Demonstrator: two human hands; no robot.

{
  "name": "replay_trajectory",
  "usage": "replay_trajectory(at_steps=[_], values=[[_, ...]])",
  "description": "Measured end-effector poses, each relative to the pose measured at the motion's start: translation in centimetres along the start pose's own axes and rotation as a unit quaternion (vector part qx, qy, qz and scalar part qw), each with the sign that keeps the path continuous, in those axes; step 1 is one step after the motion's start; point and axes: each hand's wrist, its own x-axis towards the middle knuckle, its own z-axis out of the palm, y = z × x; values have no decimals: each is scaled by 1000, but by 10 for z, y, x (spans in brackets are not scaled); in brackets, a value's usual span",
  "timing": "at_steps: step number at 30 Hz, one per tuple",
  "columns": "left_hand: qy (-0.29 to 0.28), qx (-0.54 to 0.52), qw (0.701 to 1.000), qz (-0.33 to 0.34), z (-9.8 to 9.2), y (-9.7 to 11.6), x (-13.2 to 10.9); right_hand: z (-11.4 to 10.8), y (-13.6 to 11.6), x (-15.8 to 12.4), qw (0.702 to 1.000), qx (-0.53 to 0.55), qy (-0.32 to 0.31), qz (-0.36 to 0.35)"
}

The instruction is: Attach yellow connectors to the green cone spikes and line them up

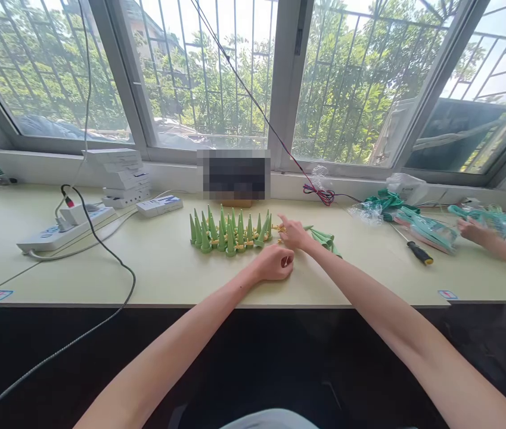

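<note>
Rows of pointed green cones (222,232) stand upright on the table, with small yellow pieces (249,243) among their bases. My left hand (275,263) rests on the table in front of their right end. Its fingers are curled closed, and whatever may be in them is too small to make out. Just behind it, my right hand (295,233) reaches over more yellow pieces at the right end of the rows, index finger stretched out and apart from the others. Beside my right wrist lie several loose green cones (323,237), partly hidden by the forearm.
A power strip (62,229) with a dark cable, and white boxes (125,179), are at the left. To the right lie a screwdriver (419,253) and bagged teal items (427,226). Another person's hand (476,231) works at the far right.
</note>
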Motion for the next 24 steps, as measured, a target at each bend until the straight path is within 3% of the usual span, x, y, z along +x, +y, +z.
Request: replay_trajectory(at_steps=[9, 17, 24], values=[[-1, -1, 1000, -4, 0, -1, 1, -9, -7, -1, 1000, -9, 15, 2], [-5, -3, 1000, -12, 0, 1, 0, -2, -10, 12, 998, -10, -62, -4], [-4, -2, 1000, -6, 0, 0, 0, -12, -13, -4, 999, -1, -39, 2]])
